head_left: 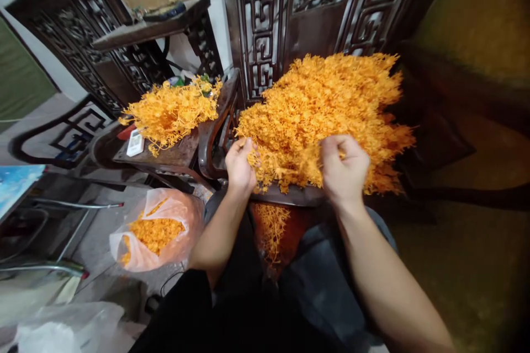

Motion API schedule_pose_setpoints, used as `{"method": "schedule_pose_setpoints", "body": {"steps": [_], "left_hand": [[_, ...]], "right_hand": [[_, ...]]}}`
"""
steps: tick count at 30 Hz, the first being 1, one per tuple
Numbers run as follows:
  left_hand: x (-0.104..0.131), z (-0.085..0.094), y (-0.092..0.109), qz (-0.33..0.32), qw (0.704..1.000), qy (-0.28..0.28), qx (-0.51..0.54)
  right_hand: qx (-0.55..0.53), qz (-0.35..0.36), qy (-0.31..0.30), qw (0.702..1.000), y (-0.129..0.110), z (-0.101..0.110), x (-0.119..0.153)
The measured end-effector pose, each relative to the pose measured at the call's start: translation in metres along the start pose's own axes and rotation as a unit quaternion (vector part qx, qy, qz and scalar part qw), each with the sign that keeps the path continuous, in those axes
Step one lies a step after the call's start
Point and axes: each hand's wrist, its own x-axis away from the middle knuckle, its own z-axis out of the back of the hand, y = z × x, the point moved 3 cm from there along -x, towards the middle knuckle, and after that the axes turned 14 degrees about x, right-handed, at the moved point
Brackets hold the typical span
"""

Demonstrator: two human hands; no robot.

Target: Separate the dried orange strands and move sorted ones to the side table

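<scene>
A large heap of orange, branching plastic-like sprigs (327, 105) covers the seat of a dark carved wooden chair. At its front left edge my left hand (242, 165) is closed, with thumb and fingertips pinching a small orange sprig. My right hand (344, 168) is curled closed over the front of the heap, slightly blurred; a bit of orange shows between its fingers, apparently a sprig. A few orange strands (273, 229) hang below the seat's front edge, between the knees.
A smaller orange bunch (174, 110) lies on a wooden side table beside a white device (135, 143). An open plastic bag (174, 215) of orange pieces stands on the floor at the left. Metal legs (74, 231) are farther left.
</scene>
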Motion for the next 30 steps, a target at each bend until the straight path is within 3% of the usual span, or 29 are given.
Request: {"method": "schedule_pose_setpoints", "body": {"steps": [5,10,11,13,15,16,19,21,24,27,30], "left_hand": [[0.011,-0.005,-0.015,-0.058,0.995,-0.067,-0.054],[0.012,-0.003,-0.016,-0.079,0.989,-0.082,-0.092],[0.011,-0.003,-0.014,-0.084,0.989,-0.075,-0.099],[0.008,-0.002,-0.011,-0.094,0.987,-0.064,-0.111],[0.007,-0.002,-0.009,-0.092,0.986,-0.058,-0.123],[0.007,-0.002,-0.008,-0.087,0.986,-0.058,-0.127],[0.013,-0.002,-0.007,-0.072,0.987,-0.061,-0.131],[0.018,-0.003,-0.007,-0.054,0.99,-0.06,-0.118],[0.023,-0.009,-0.008,-0.027,0.994,-0.061,-0.091],[0.019,-0.016,-0.005,-0.029,0.996,-0.039,-0.07],[0.009,-0.02,0.005,-0.046,0.998,0.005,-0.031]], "right_hand": [[-0.032,0.056,-0.047,0.997,-0.02,-0.009,0.014],[0.181,0.157,-0.145,0.96,-0.02,-0.013,0.01],[0.229,0.179,-0.13,0.948,-0.02,-0.01,0.009],[0.295,0.229,-0.04,0.927,-0.022,0.001,0.009],[0.309,0.308,0.059,0.898,-0.03,0.01,0.015],[0.304,0.357,0.08,0.88,-0.035,0.012,0.02],[0.3,0.452,0.016,0.84,-0.04,-0.002,0.031],[0.32,0.438,-0.043,0.839,-0.035,-0.018,0.03],[0.315,0.416,-0.023,0.852,-0.03,-0.034,0.024],[0.237,0.461,0.034,0.854,-0.039,-0.031,0.03],[0.123,0.481,0.011,0.868,-0.058,-0.02,0.047]]}}
